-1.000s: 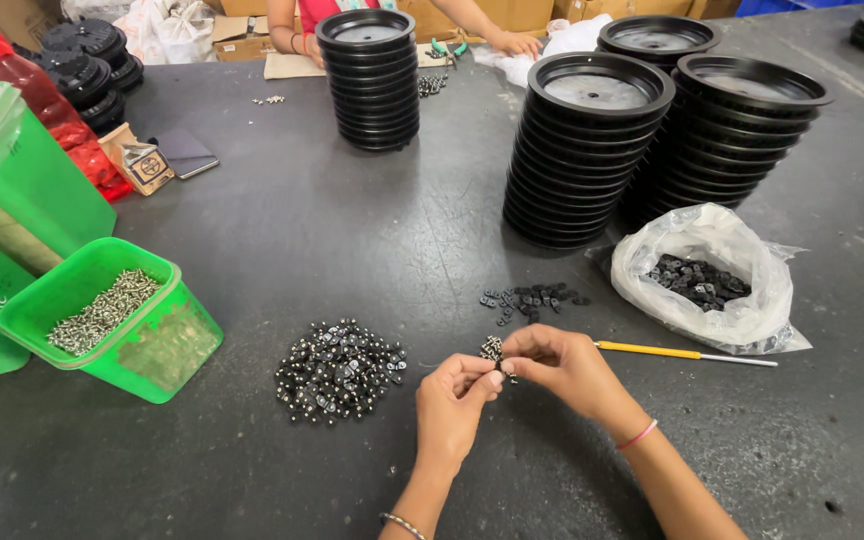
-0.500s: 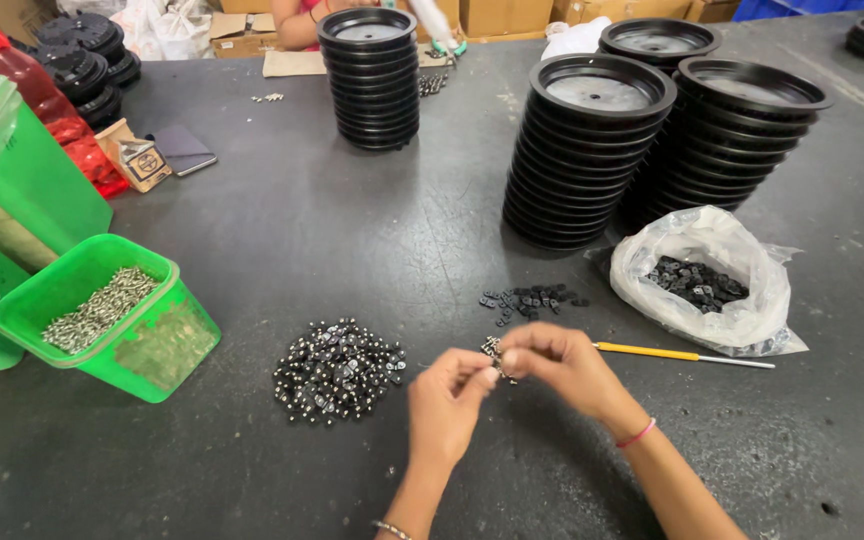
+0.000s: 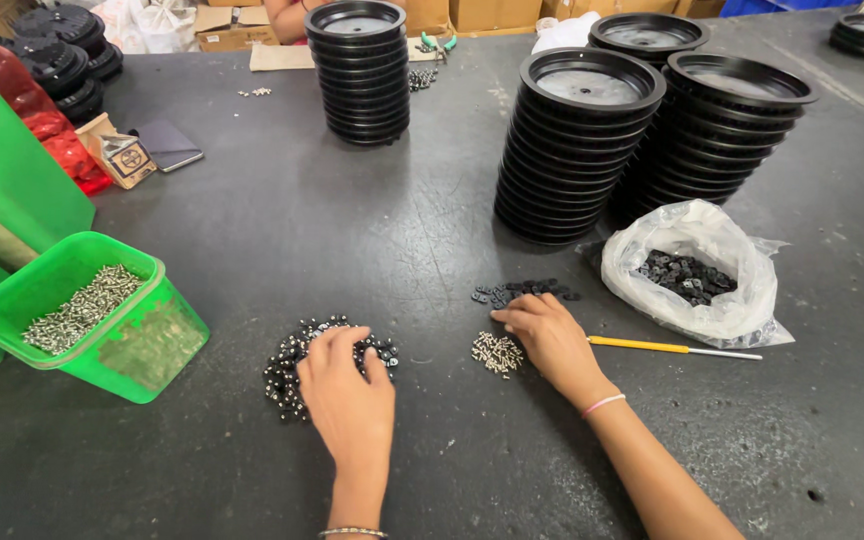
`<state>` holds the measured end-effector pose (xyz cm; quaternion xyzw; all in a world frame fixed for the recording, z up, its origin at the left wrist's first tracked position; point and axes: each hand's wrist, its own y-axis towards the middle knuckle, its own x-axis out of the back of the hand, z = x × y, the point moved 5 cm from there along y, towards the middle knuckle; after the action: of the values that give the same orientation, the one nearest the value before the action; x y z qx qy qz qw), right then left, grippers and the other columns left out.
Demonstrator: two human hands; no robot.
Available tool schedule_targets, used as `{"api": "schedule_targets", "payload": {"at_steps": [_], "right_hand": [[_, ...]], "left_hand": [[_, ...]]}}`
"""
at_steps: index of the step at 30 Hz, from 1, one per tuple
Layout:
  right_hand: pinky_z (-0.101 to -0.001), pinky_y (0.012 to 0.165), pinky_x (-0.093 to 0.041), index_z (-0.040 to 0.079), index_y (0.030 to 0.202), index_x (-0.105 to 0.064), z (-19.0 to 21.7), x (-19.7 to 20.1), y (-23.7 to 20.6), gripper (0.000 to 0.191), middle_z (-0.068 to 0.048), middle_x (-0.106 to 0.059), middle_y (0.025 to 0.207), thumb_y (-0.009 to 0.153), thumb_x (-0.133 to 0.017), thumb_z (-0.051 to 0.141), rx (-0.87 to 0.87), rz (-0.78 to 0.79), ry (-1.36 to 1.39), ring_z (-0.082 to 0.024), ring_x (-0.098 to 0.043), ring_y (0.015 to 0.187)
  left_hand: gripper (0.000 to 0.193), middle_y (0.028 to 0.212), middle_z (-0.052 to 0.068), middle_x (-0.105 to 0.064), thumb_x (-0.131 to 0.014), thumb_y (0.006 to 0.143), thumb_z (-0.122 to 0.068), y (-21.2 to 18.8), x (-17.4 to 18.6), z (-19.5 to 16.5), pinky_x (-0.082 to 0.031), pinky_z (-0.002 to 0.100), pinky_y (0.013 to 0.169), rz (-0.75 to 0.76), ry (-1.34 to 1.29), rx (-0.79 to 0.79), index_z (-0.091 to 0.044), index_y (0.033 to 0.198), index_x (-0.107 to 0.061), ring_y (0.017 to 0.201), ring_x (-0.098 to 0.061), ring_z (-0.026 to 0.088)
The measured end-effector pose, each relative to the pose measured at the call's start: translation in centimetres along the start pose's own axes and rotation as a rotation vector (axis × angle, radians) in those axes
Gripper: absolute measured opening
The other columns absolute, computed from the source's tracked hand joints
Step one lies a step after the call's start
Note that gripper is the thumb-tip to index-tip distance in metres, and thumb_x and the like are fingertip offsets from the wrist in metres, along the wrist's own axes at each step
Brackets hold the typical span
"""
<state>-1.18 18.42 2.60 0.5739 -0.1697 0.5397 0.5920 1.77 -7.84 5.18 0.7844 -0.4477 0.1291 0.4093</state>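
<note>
Nearest me, the person's left hand (image 3: pixel 347 385) lay palm down on the dark tabletop (image 3: pixel 252 250), its grip loose and spread, fingers resting on a heap of small black and silver parts (image 3: pixel 297 365); I could not tell whether anything was pinched beneath. Just to the right, the right hand (image 3: pixel 549 335) also lay flat, fingers together and extended, holding nothing, its fingertips touching a thin scatter of small black pieces (image 3: pixel 522 292). A little cluster of silver screws (image 3: pixel 495 352) sat touching the near side of that hand. A yellow pencil-like stick (image 3: pixel 667 348) lay just beyond the right wrist. To the left stood a tilted green tub (image 3: pixel 102 340) with silver screws inside. Farther right, an open white plastic bag (image 3: pixel 712 290) held more black pieces. Behind it rose two tall stacks of black round lids (image 3: pixel 577 150), with a third stack (image 3: pixel 362 70) farther back, and another person's arm showed at the far edge.
</note>
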Motion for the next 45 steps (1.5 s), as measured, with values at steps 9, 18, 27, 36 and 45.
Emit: {"api": "schedule_targets", "payload": {"at_steps": [9, 18, 27, 36, 45], "right_hand": [[-0.0415, 0.081, -0.050, 0.011, 0.098, -0.077, -1.8, 0.6, -0.8, 0.019, -0.007, -0.069, 0.091, 0.080, -0.073, 0.010, -0.110, -0.011, 0.004, -0.032, -0.060, 0.091], [-0.0412, 0.082, -0.051, 0.008, 0.094, -0.072, 0.6, 2.4, -1.3, 0.010, -0.007, -0.070, 0.092, 0.084, -0.072, 0.008, -0.145, 0.008, 0.161, -0.031, -0.065, 0.092], [-0.0348, 0.077, -0.057, 0.008, 0.099, -0.076, 0.5, 2.7, -1.8, 0.016, -0.008, -0.077, 0.095, 0.085, -0.072, 0.011, -0.285, 0.102, 0.347, -0.026, -0.075, 0.087], [-0.0387, 0.074, -0.055, 0.007, 0.095, -0.077, -0.2, 1.9, -1.9, 0.018, -0.007, -0.074, 0.093, 0.079, -0.076, 0.014, -0.220, 0.172, 0.236, -0.029, -0.072, 0.085], [-0.0398, 0.074, -0.054, 0.007, 0.094, -0.075, -0.3, 1.7, -2.1, 0.012, -0.010, -0.074, 0.093, 0.085, -0.074, 0.014, -0.169, 0.120, 0.135, -0.032, -0.070, 0.084]], "left_hand": [[0.018, 0.110, 0.009, -0.066, -0.070, 0.085, -0.007, -2.7, -3.6, -3.0, -0.049, 0.044, 0.091, 0.224, -0.247, -0.065, -0.007, 0.102, -0.067, 0.106, -0.061, 0.033], [0.022, 0.094, 0.010, -0.075, -0.075, 0.085, -0.008, -4.2, -6.6, -4.1, -0.059, 0.031, 0.068, 0.396, -0.631, 0.028, -0.003, 0.106, -0.072, 0.079, -0.076, 0.020], [0.015, 0.081, 0.007, -0.081, -0.078, 0.086, -0.013, -5.2, -8.6, -2.7, -0.056, 0.026, 0.065, 0.522, -0.649, 0.315, -0.003, 0.097, -0.077, 0.068, -0.070, 0.011], [0.015, 0.084, 0.005, -0.079, -0.076, 0.088, -0.014, -5.3, -9.3, -1.6, -0.057, 0.026, 0.067, 0.502, -0.727, 0.412, -0.001, 0.097, -0.076, 0.070, -0.069, 0.010], [0.025, 0.090, 0.004, -0.081, -0.074, 0.086, -0.006, -5.5, -9.7, -1.2, -0.059, 0.026, 0.069, 0.518, -0.768, 0.441, -0.003, 0.110, -0.077, 0.072, -0.070, 0.009]]}}
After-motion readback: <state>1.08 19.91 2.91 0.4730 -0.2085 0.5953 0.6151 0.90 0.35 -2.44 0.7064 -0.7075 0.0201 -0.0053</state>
